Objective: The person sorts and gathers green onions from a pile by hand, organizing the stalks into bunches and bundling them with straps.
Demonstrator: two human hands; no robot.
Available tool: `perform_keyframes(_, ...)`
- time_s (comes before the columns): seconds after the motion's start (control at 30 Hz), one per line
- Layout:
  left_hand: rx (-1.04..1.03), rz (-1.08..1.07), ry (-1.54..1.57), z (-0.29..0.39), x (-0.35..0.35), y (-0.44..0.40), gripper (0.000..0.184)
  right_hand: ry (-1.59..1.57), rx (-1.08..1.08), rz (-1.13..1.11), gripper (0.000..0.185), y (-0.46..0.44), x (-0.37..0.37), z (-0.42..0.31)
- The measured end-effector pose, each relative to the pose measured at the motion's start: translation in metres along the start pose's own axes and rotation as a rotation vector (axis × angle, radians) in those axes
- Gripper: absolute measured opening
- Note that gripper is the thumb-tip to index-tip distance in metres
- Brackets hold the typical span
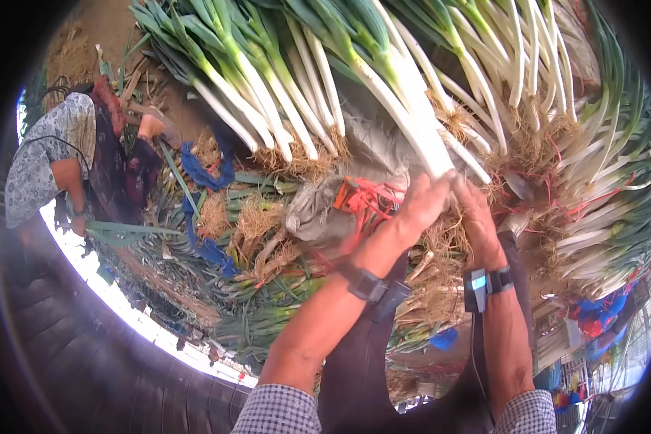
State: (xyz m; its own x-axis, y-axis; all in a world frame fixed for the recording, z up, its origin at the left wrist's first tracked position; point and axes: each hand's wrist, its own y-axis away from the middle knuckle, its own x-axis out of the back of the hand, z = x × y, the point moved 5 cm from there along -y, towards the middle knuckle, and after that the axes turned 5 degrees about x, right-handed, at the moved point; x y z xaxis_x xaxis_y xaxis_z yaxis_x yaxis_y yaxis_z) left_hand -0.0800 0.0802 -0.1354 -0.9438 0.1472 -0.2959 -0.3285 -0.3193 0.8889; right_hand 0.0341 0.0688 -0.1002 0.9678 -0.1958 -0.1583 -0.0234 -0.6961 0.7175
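Observation:
A thick white leek [401,101] with green leaves slants down toward me, its lower end between my two hands. My left hand [424,204] is closed at that end, thumb and fingers pressed together. Against its other side, my right hand [471,206] is closed too, with its fingertips touching the stalk. My hands partly hide the leek's base. More leeks [228,108] lie to the upper left, roots toward me. Another bunch of leeks [517,58] lies to the upper right.
Red ties [365,199] lie on a grey sack [307,210] left of my hands. Root trimmings [441,289] and leaf scraps cover the ground below. Tied leeks [600,224] are stacked at the right. A co-worker [54,145] in a patterned shirt bends down at the left.

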Motion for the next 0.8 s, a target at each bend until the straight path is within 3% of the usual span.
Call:
perform_keyframes(0.03, 0.066, -0.058, -0.041, 0.009, 0.005, 0.011, 0.044, -0.050, -0.101, -0.089, 0.054, -0.002, -0.006, -0.008)
perform_keyframes(0.07, 0.010, -0.088, -0.009, 0.019, 0.013, 0.018, 0.047, -0.101, -0.197, -0.174, 0.055, -0.004, -0.009, -0.013)
perform_keyframes(0.13, -0.097, -0.148, 0.044, 0.038, 0.030, 0.029, 0.053, 0.044, -0.186, -0.232, 0.060, -0.008, 0.003, -0.014)
perform_keyframes(0.17, -0.074, 0.005, 0.015, 0.043, 0.056, 0.025, 0.053, 0.114, -0.170, -0.262, 0.063, -0.014, 0.006, -0.015)
perform_keyframes(0.23, -0.030, 0.320, -0.034, 0.043, 0.122, 0.005, 0.055, -0.052, -0.209, -0.196, 0.070, 0.000, 0.011, -0.054)
perform_keyframes(0.3, -0.121, 0.383, -0.137, 0.037, 0.184, -0.030, 0.045, -0.205, -0.180, -0.139, 0.069, 0.011, 0.020, -0.073)
perform_keyframes(0.33, -0.055, 0.501, -0.104, 0.043, 0.196, -0.044, 0.032, -0.264, -0.145, -0.115, 0.068, 0.013, 0.027, -0.077)
perform_keyframes(0.37, -0.096, 0.460, -0.107, 0.046, 0.203, -0.063, 0.021, -0.321, -0.107, -0.089, 0.067, 0.011, 0.035, -0.081)
perform_keyframes(0.4, 0.093, 0.549, -0.216, 0.043, 0.216, -0.080, 0.018, -0.330, -0.121, -0.079, 0.066, 0.009, 0.040, -0.081)
perform_keyframes(0.5, 0.145, 0.565, -0.156, 0.031, 0.221, -0.122, 0.012, -0.304, -0.226, -0.049, 0.067, 0.005, 0.046, -0.069)
perform_keyframes(0.53, 0.104, 0.565, -0.288, 0.031, 0.221, -0.126, 0.018, -0.292, -0.244, -0.060, 0.068, 0.006, 0.046, -0.062)
perform_keyframes(0.6, 0.137, 0.615, -0.055, 0.019, 0.228, -0.121, 0.028, -0.276, -0.268, -0.096, 0.070, 0.007, 0.043, -0.050)
perform_keyframes(0.7, -0.047, 0.777, -0.409, 0.023, 0.262, -0.121, 0.024, -0.271, -0.270, -0.085, 0.074, 0.007, 0.038, -0.050)
perform_keyframes(0.8, -0.260, 0.917, -0.747, 0.058, 0.240, -0.117, 0.030, -0.295, -0.247, -0.079, 0.076, 0.003, 0.039, -0.051)
